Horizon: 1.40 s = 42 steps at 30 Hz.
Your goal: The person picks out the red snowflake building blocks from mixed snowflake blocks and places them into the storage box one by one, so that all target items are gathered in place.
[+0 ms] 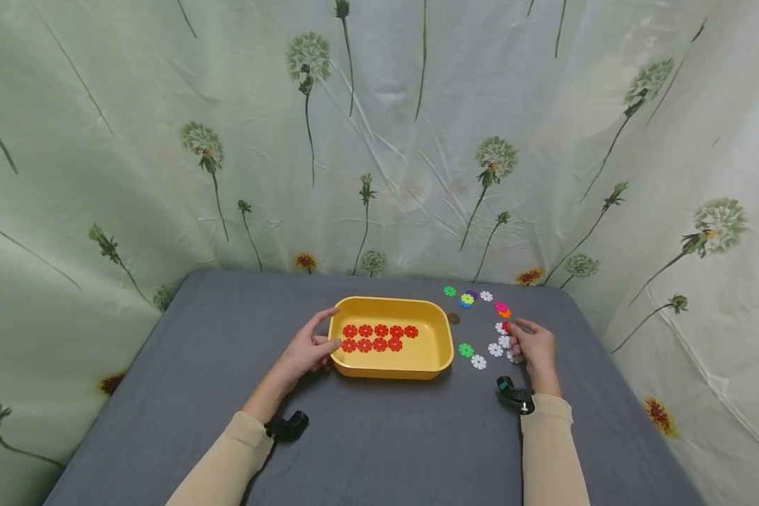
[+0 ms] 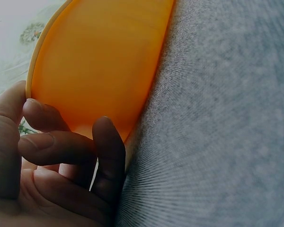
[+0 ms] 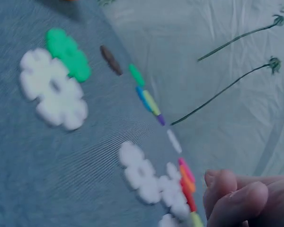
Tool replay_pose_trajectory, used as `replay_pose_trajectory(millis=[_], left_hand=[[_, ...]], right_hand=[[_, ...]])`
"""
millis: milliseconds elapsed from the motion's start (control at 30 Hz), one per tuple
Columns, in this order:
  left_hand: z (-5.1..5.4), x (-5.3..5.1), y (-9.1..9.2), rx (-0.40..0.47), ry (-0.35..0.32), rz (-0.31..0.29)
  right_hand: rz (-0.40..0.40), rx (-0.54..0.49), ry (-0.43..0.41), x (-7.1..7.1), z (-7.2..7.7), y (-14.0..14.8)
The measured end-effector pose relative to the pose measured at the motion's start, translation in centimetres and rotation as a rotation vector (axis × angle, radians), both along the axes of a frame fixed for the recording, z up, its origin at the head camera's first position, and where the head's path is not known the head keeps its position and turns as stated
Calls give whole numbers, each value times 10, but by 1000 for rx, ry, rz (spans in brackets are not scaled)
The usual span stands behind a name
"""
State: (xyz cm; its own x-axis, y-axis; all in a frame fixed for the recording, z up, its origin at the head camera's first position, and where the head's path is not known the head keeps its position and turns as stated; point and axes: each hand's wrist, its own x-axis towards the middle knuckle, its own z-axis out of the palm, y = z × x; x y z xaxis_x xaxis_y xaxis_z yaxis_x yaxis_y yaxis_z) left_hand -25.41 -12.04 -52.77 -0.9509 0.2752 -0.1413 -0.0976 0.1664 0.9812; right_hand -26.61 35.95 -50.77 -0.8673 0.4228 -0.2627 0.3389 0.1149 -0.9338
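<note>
A yellow plastic tray [image 1: 379, 370] stands on the table, with two rows of red snowflake discs [image 1: 380, 345] laid flat inside it. My left hand [image 1: 303, 351] grips its left end, thumb over the rim and other fingers along the outside wall. In the left wrist view, curled fingers [image 2: 61, 146] lie against the orange-looking tray wall [image 2: 99, 61]. My right hand [image 1: 534, 349] is at the loose discs right of the tray, its fingertips beside a red snowflake disc [image 1: 507, 327]. From the right wrist, this red disc [image 3: 187, 193] shows just apart from the bent fingers.
White snowflake discs [image 1: 495, 350], a green one [image 1: 466, 350] and a brown one [image 1: 454, 318] lie right of the tray. Farther back are pink [image 1: 501, 307], yellow and purple ones. A floral curtain [image 1: 405, 140] hangs behind the grey-covered table [image 1: 386, 436].
</note>
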Motion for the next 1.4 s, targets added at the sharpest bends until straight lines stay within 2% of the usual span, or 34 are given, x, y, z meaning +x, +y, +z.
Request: replay_pose_trajectory(millis=[200,467,800,967,1133,1400], left_hand=[[-2,0,1,4,4,-5],[-2,1,1,-1,9,-2],[-1,1,1,4,12,-9],[-2,1,1,8,17,-16],[-1,1,1,7,15,-12],[0,0,-1,9,15,-11]], right_hand=[[-3,3,-37,-1,-7,1],[-18,99,-78,-6,-11,0],[-60,14,-60,-2,-5,-1],[-62,-34,-48,-1,5,-4],[29,-38,-7,-3,21,-13],[286,28,52,-1,52,-54]])
